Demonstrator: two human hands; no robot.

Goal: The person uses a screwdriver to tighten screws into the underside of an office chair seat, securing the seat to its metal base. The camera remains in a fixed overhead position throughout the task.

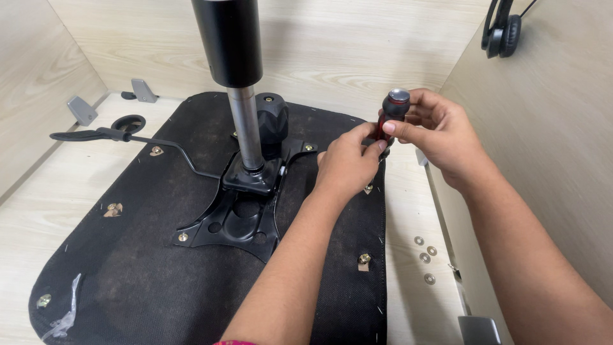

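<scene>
the step in hand looks like fastening the black mounting plate [239, 220] to the underside of an upturned chair seat [159, 255] that lies on the pale wooden bench [64, 185]. a screwdriver [391, 115] with a red and black handle and a silver cap stands near upright over the plate's right arm, close to the seat's right edge.

the left hand [348, 163] is curled low around the tool's lower handle or shaft, fingers closed and steadying it near the tip. the right hand [440, 134] grips the upper handle, thumb and fingers wrapped round it just below the cap. the tip itself is hidden behind the left hand, so i cannot tell whether it sits in a screw head.

the gas cylinder [233, 64] rises from the plate's middle, with a black knob [272, 121] behind it and a lever [121, 137] running out to the left. a brass screw [310, 147] shows on the plate's far right arm, another [183, 237] at its near left corner. four washers [425, 257] lie loose on the bench to the right of the seat.

the next move probably calls for keeping the tool square to the seat while the right hand turns and the left guides.
</scene>
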